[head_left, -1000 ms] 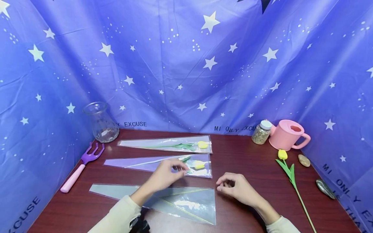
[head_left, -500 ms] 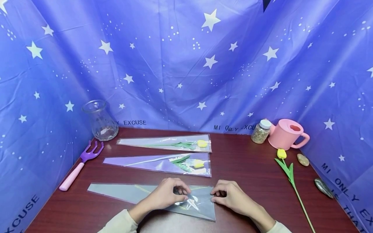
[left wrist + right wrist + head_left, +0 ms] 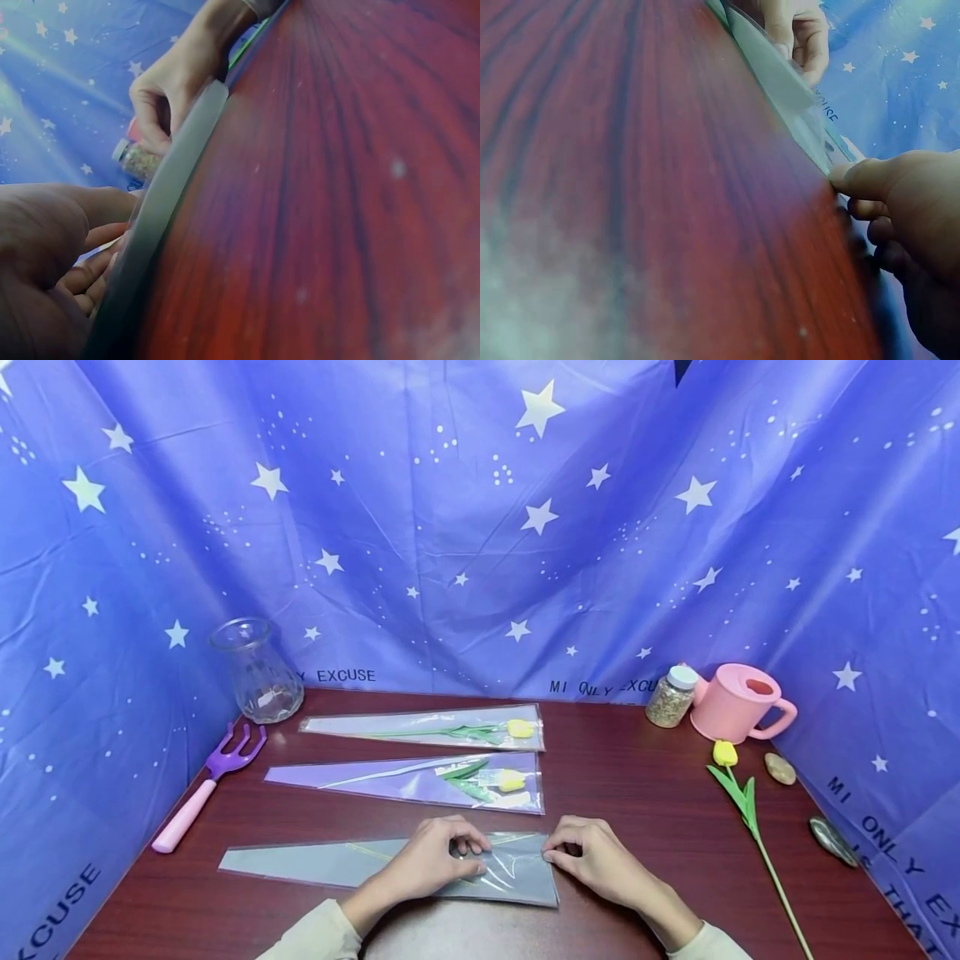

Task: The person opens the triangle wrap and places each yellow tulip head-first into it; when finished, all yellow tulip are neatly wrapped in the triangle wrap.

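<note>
grey sleeve (image 3: 315,863) newly aslant, tip (image 3: 231,860) head-view only

Blue starry curtain (image 3: 420,568), black lettering (image 3: 346,676): "EXCUSE" well left of pink watering can (image 3: 727,706); "MI ONLY", partial "XCU" nearer left of can; "MI ONLY", "THAT" right of can

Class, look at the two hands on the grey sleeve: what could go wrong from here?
The grey sleeve might crease or tear if the left hand and right hand, both gripping its wider part, pull hard.

The loose tulip lies to the right of the right hand, so a careless sweep could knock it.
</note>
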Demonstrator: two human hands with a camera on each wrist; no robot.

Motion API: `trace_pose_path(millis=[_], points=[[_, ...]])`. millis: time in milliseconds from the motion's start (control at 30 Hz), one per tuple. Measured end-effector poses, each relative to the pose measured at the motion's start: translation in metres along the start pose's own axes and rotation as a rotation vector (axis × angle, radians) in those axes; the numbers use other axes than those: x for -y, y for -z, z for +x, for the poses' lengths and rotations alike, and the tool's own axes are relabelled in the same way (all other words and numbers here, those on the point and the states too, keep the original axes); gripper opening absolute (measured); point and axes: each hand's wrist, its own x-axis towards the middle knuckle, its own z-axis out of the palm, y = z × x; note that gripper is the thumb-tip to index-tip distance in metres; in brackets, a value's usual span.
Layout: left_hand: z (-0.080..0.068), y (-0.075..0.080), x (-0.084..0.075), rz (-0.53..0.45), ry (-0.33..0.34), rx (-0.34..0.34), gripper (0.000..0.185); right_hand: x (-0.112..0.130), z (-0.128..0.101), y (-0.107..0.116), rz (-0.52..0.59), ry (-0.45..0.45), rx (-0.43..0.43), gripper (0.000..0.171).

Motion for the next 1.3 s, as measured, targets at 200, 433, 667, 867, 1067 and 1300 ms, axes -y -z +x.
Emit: trace_pose_path(millis=[200,433,667,867,1067,1300], points=[[0.003,-0.003,0.003,0.030,-0.007,-0.026,0.012,0.002,0.006,0.005,-0.031,0.059,-0.023,0.018],[0.006,-0.001,0.010,-0.028,-0.007,-0.093,0.008,0.012,0.015,0.012,0.023,0.051,-0.071,0.015],[0.007,0.002,0.015,-0.098,-0.006,-0.097,0.006,0.020,0.022,0.021,0.114,0.022,-0.115,0.013],[0.006,0.008,0.018,-0.148,0.022,-0.052,0.003,0.018,0.016,0.047,0.170,-0.171,-0.168,0.019],[0.003,0.014,0.023,-0.176,0.055,-0.070,0.005,0.005,-0.018,0.088,0.052,-0.330,-0.324,0.018],[0.006,0.015,0.024,-0.170,0.055,-0.090,0.007,-0.021,-0.081,0.142,0.105,-0.589,-0.510,0.023]])
